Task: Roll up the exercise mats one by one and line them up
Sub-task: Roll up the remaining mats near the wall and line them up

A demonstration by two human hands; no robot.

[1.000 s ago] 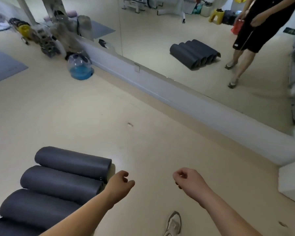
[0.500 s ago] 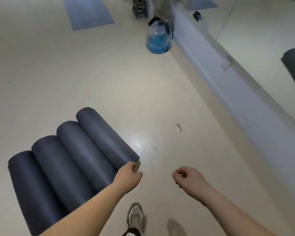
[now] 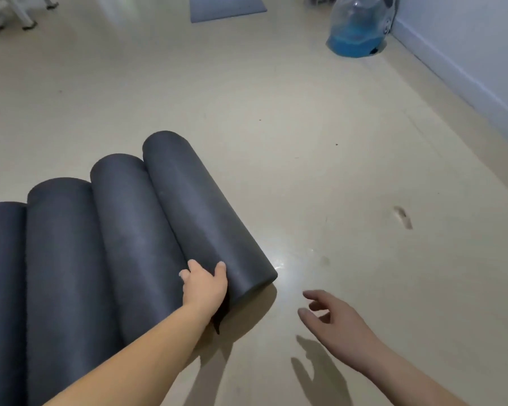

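Rolled dark grey foam exercise mats [image 3: 100, 244], four side by side on beige floor [image 3: 305, 142], left of both hands. Left hand [image 3: 205, 285] rests on near end of rightmost roll [image 3: 194, 206], fingers laid over its curve. Right hand [image 3: 335, 322] just beside that end, apart, fingers loose, holding nothing

Left hand [image 3: 206, 285]: formerly loosely curled at the near end of the rightmost rolled mat [image 3: 194, 206]; now laid on top of that roll, thumb spread.
Right hand [image 3: 335, 323]: formerly a fist; now fingers [image 3: 311, 295] uncurled, extended above the floor [image 3: 305, 142].
View: swung left; blue water jug [image 3: 355, 27] now upper right.
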